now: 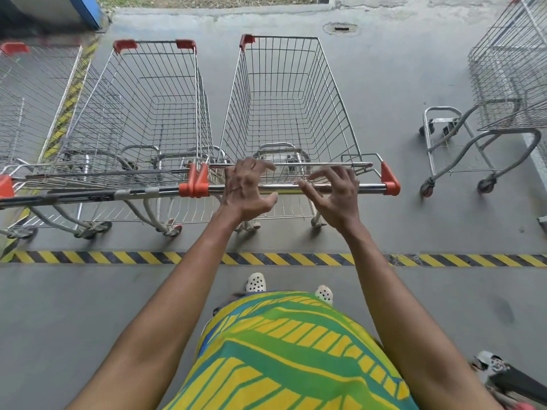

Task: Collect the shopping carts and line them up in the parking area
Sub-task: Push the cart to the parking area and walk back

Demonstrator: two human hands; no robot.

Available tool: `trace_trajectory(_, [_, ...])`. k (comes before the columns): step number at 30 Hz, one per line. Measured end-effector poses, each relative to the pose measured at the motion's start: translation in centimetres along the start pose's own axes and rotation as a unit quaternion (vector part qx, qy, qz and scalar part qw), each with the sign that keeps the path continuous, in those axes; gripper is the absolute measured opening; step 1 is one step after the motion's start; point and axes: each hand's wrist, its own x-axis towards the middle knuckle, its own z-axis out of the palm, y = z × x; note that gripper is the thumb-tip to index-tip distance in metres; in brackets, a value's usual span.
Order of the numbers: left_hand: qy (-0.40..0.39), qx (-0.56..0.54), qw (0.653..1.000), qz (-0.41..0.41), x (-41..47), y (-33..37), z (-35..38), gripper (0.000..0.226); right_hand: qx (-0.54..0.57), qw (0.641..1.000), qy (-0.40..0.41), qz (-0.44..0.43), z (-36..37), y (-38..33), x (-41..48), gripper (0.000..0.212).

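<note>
A wire shopping cart (284, 93) with red corner caps stands straight ahead, its chrome handle bar (370, 188) running across in front of me. My left hand (245, 189) hovers over the bar with fingers spread and gripping nothing. My right hand (334, 192) is just above the bar too, fingers loosely spread. To the left, a second cart (148, 113) stands parallel and close beside it, and a third cart (32, 93) sits at the far left edge. All the baskets are empty.
A yellow-and-black striped line (118, 257) crosses the concrete floor behind the carts' rear wheels. Another cart (503, 84) stands apart at the right. A blue-edged wall (85, 10) is at the top left, and a drain cover (342, 28) lies ahead.
</note>
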Motion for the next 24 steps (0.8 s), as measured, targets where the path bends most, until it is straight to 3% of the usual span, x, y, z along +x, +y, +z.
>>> trace_trajectory(4, [0.022,-0.008,0.999,0.033,0.1,1.1,0.4,0.054,-0.006,0.997,0.071,0.015,-0.1,-0.3,-2.5,0.028])
trace_trajectory(8, [0.035,-0.008,0.999,0.010,-0.5,0.5,1.4,0.041,-0.071,0.995,0.060,0.031,-0.2,0.4,-4.3,0.020])
trace_trajectory(12, [0.036,-0.001,0.999,-0.006,-0.9,-0.8,2.4,0.020,-0.059,0.994,0.085,0.026,0.5,1.7,-4.5,0.025])
trace_trajectory(19, [0.027,-0.001,1.000,-0.002,-0.9,-1.5,2.7,0.018,-0.053,0.992,0.105,0.037,1.1,1.5,-4.5,0.025])
trace_trajectory(24, [0.013,0.100,0.995,0.022,-1.2,-1.9,3.2,0.026,-0.080,0.988,0.126,0.039,1.9,1.7,-4.3,0.033])
